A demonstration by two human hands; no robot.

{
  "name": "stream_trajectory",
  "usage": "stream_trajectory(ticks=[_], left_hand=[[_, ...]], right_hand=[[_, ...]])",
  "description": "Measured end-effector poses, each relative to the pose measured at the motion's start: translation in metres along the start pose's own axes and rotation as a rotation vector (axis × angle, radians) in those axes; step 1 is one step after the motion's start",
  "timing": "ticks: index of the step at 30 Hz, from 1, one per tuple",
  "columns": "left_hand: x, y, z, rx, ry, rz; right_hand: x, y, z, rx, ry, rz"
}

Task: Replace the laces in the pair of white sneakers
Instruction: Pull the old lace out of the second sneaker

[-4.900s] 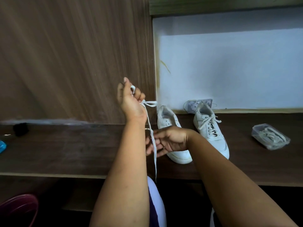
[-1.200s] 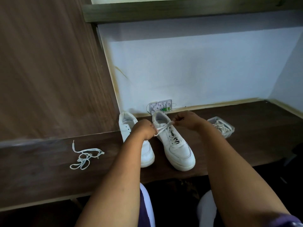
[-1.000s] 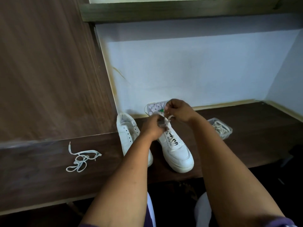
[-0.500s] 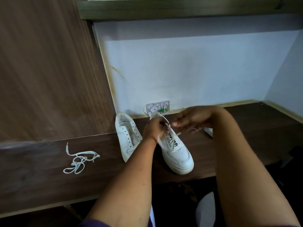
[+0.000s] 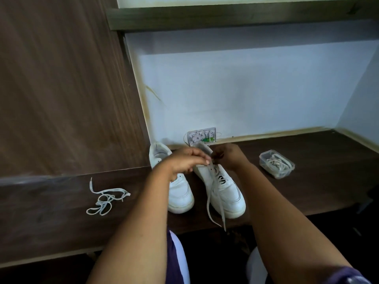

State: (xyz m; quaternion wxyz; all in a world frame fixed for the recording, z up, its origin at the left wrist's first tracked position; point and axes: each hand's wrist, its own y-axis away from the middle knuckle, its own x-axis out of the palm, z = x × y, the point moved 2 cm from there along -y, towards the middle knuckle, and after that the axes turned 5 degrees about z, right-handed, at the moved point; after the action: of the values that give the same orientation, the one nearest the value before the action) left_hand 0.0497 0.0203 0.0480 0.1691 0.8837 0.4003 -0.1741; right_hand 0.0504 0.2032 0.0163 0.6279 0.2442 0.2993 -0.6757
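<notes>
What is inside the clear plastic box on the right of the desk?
The box holds a loose bundle of pale laces. Anything beneath the bundle is covered, so it cannot be seen.

Two white sneakers: left sneaker (image 5: pixel 180 193) plain white; right sneaker (image 5: pixel 225 191) at 3 o'clock of it, white with black showing between eyelets. Off-white lace (image 5: pixel 215 201) trails over it. Loose lace (image 5: pixel 104 198), white, at 9 o'clock. Tabletop (image 5: pixel 307 191) dark brown woodgrain. Clear container (image 5: pixel 276 163), cream laces inside. Wall (image 5: pixel 246 89) pale bluish-white. Side panel (image 5: pixel 61 89) brown, streaked grain.
</notes>
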Motion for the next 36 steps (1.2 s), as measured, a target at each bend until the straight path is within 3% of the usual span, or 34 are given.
stream_trajectory(ticks=[2, 3, 6, 8, 10, 13, 15, 16, 18, 19, 21, 23, 28, 31, 36], left_hand=[[0.014, -0.018, 0.012, -0.065, -0.301, -0.358], [0.022, -0.024, 0.018, -0.081, -0.371, -0.402], [0.037, -0.036, 0.025, -0.105, -0.355, -0.334], [0.04, -0.04, 0.022, -0.065, -0.377, -0.31], [0.04, -0.043, 0.02, -0.064, -0.444, -0.257], [0.037, -0.046, 0.026, -0.156, -0.408, -0.185], [0.034, -0.046, 0.029, -0.164, -0.331, -0.209], [0.032, -0.047, 0.03, -0.158, -0.307, -0.229], [0.032, -0.049, 0.03, -0.154, -0.243, -0.261], [0.033, -0.05, 0.029, -0.157, -0.209, -0.275], [0.035, -0.053, 0.028, -0.174, -0.173, -0.325], [0.037, -0.057, 0.026, -0.196, -0.138, -0.392], [0.033, -0.059, 0.03, -0.281, 0.197, -0.493], [0.025, -0.054, 0.035, -0.297, 0.491, -0.472], [0.021, -0.055, 0.039, -0.267, 0.715, -0.274]], right_hand=[[-0.001, -0.001, -0.001, 0.012, -0.025, -0.005], [-0.001, -0.002, -0.001, 0.028, -0.003, 0.023], [0.001, -0.007, 0.001, 0.12, 0.132, 0.186], [0.0, -0.009, 0.003, 0.261, -0.033, 0.235], [-0.012, -0.006, 0.006, 0.328, -0.308, 0.167], [-0.057, -0.001, 0.008, 0.186, -0.551, -0.162], [-0.09, 0.014, 0.012, 0.121, -0.874, -0.33], [-0.105, 0.023, 0.012, 0.058, -1.005, -0.312], [-0.125, 0.044, 0.015, -0.11, -1.111, -0.071], [-0.126, 0.054, 0.018, -0.153, -1.061, 0.094], [-0.118, 0.059, 0.016, -0.059, -0.79, 0.325], [-0.095, 0.05, 0.012, 0.116, -0.48, 0.403], [-0.022, 0.001, 0.01, 0.054, -0.11, 0.081], [0.009, -0.007, 0.014, 0.019, 0.004, 0.252], [0.009, -0.013, 0.015, 0.033, 0.184, 0.255]])
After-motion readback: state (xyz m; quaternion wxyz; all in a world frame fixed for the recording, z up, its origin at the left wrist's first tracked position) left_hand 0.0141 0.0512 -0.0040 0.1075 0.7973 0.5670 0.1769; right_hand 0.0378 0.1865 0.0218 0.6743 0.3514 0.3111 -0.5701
